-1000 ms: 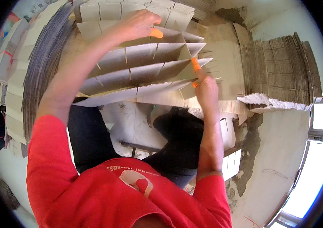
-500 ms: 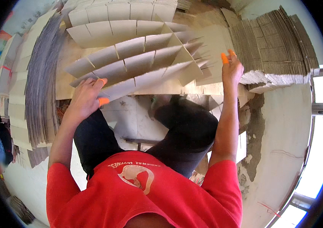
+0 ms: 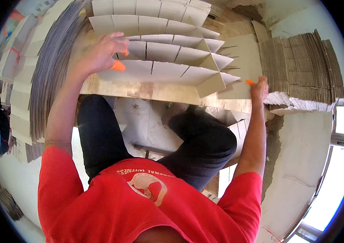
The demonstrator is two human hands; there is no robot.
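1. Standing on edge on the wooden table (image 3: 127, 88): four long slotted cardboard strips (image 3: 168, 71), with one cross strip (image 3: 211, 85) running through them towards their right ends.
2. Left hand (image 3: 106, 52) at the left part of the strips. Thumb and forefinger wear orange covers (image 3: 118, 65) and stand apart, a gap between them; no strip seen pinched. Cannot tell whether the fingers brush the cardboard.
3. Right hand (image 3: 259, 88) at the near right corner of the flat sheets (image 3: 244, 52), well apart from the cross strip. Fingers curled; cannot tell if they pinch a sheet.
4. Main weakness, my judgement: no second crosspiece shows on the left, so a bump from the left hand could make those ends lean or fan out.
5. Splayed strips would put their free slots out of line; pushing cardboard in by force then could crease or tear it.
6. Sheets lying face to face may cling, so the right hand could lift two together.
7. Right tips of the strips overhang the sheets; a quick sideways drag might snag them and twist the joints.
8. Front strip sits near the table's near edge. A careless pull bodyward could tip it over.
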